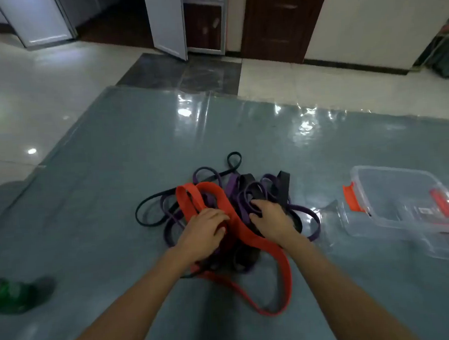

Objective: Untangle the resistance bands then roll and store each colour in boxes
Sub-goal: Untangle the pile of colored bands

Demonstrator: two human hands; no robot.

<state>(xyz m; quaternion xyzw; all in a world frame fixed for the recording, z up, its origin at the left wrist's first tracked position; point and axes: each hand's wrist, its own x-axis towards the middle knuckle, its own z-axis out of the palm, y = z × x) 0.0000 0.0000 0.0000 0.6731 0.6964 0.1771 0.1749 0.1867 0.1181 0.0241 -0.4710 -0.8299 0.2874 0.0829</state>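
Note:
A tangled heap of resistance bands lies on a grey-blue mat (113, 176) in front of me. A wide red band (248, 236) loops through the heap and trails toward me. Purple bands (303, 209) and black bands (151, 200) are knotted around it. My left hand (203, 230) lies on the heap's left side with its fingers curled around the red band. My right hand (271, 219) sits on the right side, fingers curled into the purple and black bands. A clear plastic box (393, 201) with orange clips stands to the right.
A green can (10, 294) lies on its side at the mat's left edge. Glossy white floor tiles surround the mat. White door panels and a dark wooden door stand at the back of the room.

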